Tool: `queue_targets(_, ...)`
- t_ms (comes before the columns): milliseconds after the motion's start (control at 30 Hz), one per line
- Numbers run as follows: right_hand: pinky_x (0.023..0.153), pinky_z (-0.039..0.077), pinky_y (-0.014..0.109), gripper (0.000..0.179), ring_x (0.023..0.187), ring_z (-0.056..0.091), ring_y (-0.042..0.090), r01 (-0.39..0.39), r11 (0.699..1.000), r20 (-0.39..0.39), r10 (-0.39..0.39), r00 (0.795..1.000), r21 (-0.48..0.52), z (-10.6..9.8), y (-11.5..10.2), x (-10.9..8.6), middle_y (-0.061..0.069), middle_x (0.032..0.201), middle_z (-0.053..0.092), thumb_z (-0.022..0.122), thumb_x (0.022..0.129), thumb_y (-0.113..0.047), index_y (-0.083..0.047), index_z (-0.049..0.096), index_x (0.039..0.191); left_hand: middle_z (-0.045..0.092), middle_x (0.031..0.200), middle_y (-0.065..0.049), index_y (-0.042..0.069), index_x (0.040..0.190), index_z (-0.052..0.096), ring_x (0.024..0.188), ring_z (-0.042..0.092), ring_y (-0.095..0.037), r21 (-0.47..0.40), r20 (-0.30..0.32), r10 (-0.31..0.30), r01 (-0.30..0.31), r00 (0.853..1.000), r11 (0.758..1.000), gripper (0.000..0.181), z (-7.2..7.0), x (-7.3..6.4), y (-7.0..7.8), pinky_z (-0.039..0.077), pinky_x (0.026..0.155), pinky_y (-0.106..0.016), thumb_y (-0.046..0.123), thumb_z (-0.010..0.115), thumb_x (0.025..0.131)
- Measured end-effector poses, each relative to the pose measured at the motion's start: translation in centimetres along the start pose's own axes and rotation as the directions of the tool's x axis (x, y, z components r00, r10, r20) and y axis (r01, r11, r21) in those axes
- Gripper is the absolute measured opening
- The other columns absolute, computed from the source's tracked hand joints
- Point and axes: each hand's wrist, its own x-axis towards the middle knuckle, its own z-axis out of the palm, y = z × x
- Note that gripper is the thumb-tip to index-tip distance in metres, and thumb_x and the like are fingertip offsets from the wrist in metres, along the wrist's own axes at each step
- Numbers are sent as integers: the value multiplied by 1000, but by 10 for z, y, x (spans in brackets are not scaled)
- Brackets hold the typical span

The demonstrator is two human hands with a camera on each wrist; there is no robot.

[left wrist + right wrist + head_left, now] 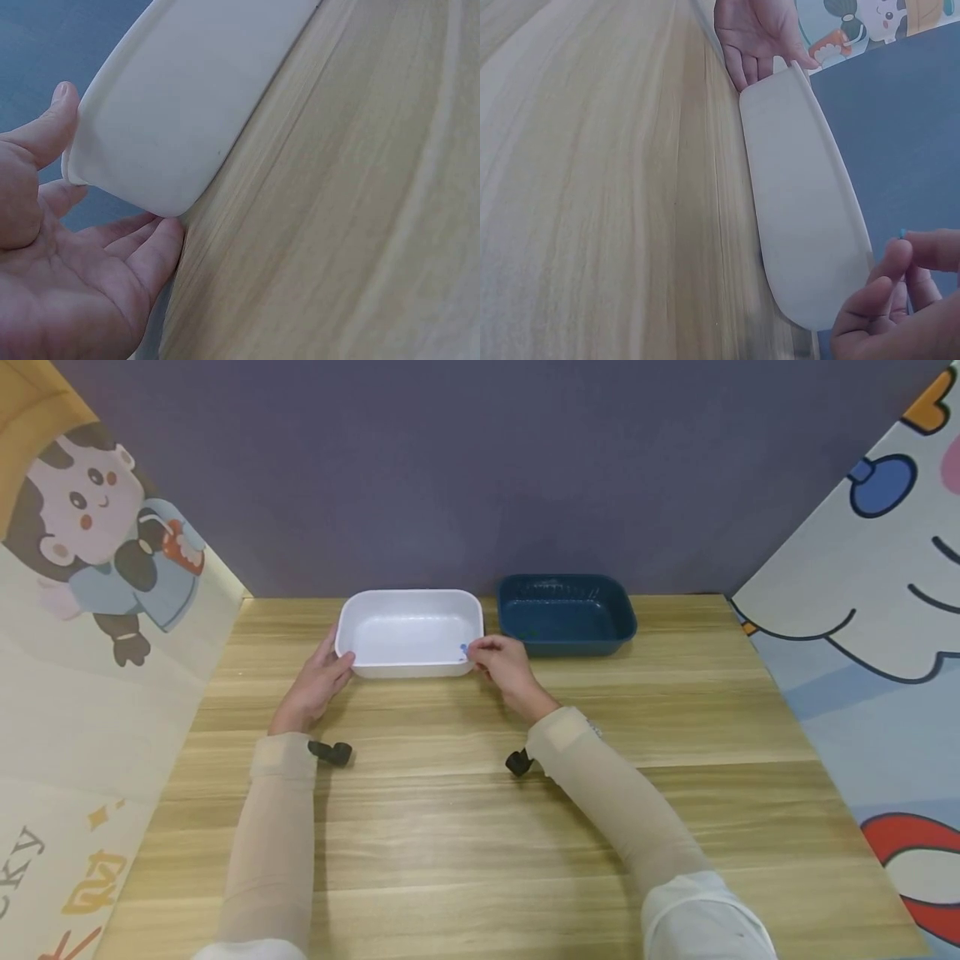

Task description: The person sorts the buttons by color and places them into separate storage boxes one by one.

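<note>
A white rectangular plastic basin (408, 670) stands on the wooden table near the back wall. At its left end my left hand (318, 683) holds it, thumb at the rim and fingers against the outer side and lower corner (161, 234). By the basin's front right corner, my right hand (506, 667) pinches a tiny blue piece (902, 234) between thumb and forefinger. Small blue specks (463, 648) show inside that corner next to the fingertips. Their exact kind is too small to tell.
Just right of the white basin stands a dark blue-green basin (573, 648), against the grey back wall (465, 468). Cartoon-printed panels rise at the left (82, 710) and right (847, 610) of the wooden table (420, 852).
</note>
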Motion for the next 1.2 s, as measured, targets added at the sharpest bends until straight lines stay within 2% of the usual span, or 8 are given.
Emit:
queue_targets(100,57,43,27,15,73,59,23,4,1000,-10,-4,1000,9,-1,0,1,6,79,67,74,90,-6,3,72,103,3,166,-22,36,162,3,150,20,-35,-9,4,-2,2,1000,1000,75,1,1,0,28,117,-38,19,50,107)
queue_targets(233,54,41,24,16,70,60,20,17,1000,-17,-17,1000,20,-3,-2,0,1,77,69,77,89,-8,2,74,101,3,166,-22,37,162,4,150,20,-35,-8,2,-1,1,1000,1000,74,1,1,1,28,117,-37,20,51,107)
queue_targets(433,55,42,24,20,70,61,20,12,1000,-19,-11,1000,23,-5,-3,-1,3,80,71,75,90,-6,5,73,106,2,166,-21,39,162,4,150,21,-34,6,-6,-7,7,1000,1000,74,2,0,2,30,116,-35,22,50,107)
queue_targets(600,63,46,33,24,81,62,34,14,1000,-9,-14,1000,-16,-7,-2,-5,14,87,69,69,93,-3,9,69,113,-1,167,-20,37,162,1,151,19,-34,5,0,-17,17,1000,1000,75,2,2,1,28,116,-36,21,50,107)
queue_targets(700,76,52,43,25,89,63,40,30,997,13,-29,999,-67,-7,-1,-8,17,94,70,67,94,-3,8,69,116,0,166,-20,36,162,1,151,18,-34,-1,-2,-23,23,1000,1000,74,2,1,3,27,117,-37,19,49,107)
queue_targets(833,90,53,53,26,97,64,43,45,992,37,-40,998,-121,-6,1,-11,20,103,72,67,94,-3,6,70,119,3,165,-26,31,163,0,150,20,-37,-4,8,-25,25,1000,1000,74,4,-3,11,26,117,-38,15,47,108)
queue_targets(1000,92,52,55,28,101,64,46,45,987,42,-39,998,-151,-5,3,-15,22,109,72,67,95,-5,4,70,122,6,163,-31,25,163,-1,148,22,-40,0,21,-26,26,999,1000,76,10,-11,23,26,117,-41,13,49,107)
queue_targets(1200,90,53,55,29,99,65,45,58,983,34,-53,998,-173,-7,5,-16,18,114,72,67,96,-7,2,70,123,4,165,-23,25,163,2,150,17,-38,57,14,-15,14,1000,998,77,13,-12,25,24,118,-47,16,53,106)
